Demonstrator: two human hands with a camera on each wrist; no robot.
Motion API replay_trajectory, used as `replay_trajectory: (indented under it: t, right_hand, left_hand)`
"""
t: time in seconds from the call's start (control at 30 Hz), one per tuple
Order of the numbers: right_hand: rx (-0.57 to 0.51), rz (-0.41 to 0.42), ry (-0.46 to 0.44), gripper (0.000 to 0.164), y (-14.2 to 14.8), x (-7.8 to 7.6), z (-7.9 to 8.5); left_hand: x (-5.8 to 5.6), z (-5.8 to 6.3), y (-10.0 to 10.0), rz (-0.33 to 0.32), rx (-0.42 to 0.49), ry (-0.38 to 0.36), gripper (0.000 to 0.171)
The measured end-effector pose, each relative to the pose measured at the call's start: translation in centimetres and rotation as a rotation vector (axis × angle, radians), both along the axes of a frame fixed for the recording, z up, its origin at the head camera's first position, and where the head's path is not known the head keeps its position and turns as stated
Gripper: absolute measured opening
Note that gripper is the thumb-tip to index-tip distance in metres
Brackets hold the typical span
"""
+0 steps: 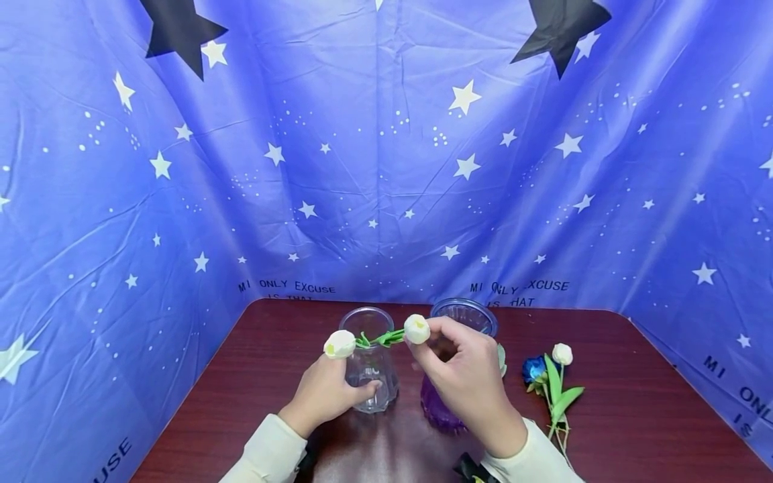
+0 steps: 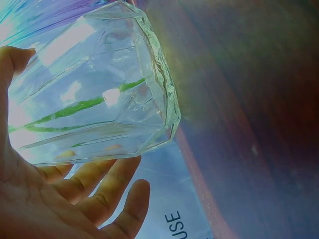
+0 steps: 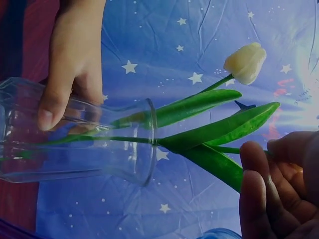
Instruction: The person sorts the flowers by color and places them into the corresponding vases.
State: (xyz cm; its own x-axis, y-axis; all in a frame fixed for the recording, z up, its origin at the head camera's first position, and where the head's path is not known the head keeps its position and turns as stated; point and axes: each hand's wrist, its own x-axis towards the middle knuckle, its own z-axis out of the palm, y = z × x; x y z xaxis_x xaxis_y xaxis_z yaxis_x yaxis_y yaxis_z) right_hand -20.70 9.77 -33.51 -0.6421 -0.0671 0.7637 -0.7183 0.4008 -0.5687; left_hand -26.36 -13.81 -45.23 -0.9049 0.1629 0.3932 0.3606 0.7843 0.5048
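Observation:
My left hand (image 1: 326,392) grips a clear glass vase (image 1: 376,392) by its side, thumb across the front and fingers round the far side. One white tulip (image 1: 340,344) leans out over the rim to the left, its stem down inside the glass. A second white tulip (image 1: 417,329) slants right. My right hand (image 1: 468,379) pinches its stem (image 3: 224,149) between thumb and fingers near the bloom. In the right wrist view that bloom is hidden, while broad green leaves (image 3: 219,130) spread at the vase mouth. Green stems (image 2: 79,107) show through the glass in the left wrist view.
Just behind my right hand stands a purple vase (image 1: 439,406) with a bluish rim (image 1: 464,305). A blue flower (image 1: 534,370) and another white tulip (image 1: 561,353) lie on the red-brown table (image 1: 628,402) at right. Dark items (image 1: 471,467) lie at the near edge. Starry blue cloth (image 1: 386,168) surrounds the table.

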Motion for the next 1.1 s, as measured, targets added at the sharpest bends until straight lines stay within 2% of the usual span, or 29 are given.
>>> replay_trajectory:
  t: [0.23,0.47,0.63,0.83,1.1]
  right_hand:
    - [0.039,-0.025,0.062,0.018,-1.3,-0.9,-0.1]
    - [0.082,-0.052,0.039,0.022,-2.4,-1.3,-0.1]
    - [0.101,-0.056,0.052,0.023,-2.9,-1.4,-0.4]
    - [0.113,-0.055,0.059,0.021,-3.7,-1.3,-0.6]
    - [0.116,-0.033,0.173,0.021,-4.8,-1.5,-0.9]
  left_hand:
    - [-0.1,-0.1,-0.1,0.001,-0.004,-0.011,0.071]
    - [0.0,0.0,-0.1,0.001,0.003,-0.025,0.075]
    - [-0.1,0.1,0.0,-0.008,0.023,-0.019,0.083]
    - [0.0,0.1,0.0,-0.015,0.031,-0.014,0.083]
    - [0.0,0.1,0.0,-0.019,0.013,-0.015,0.079]
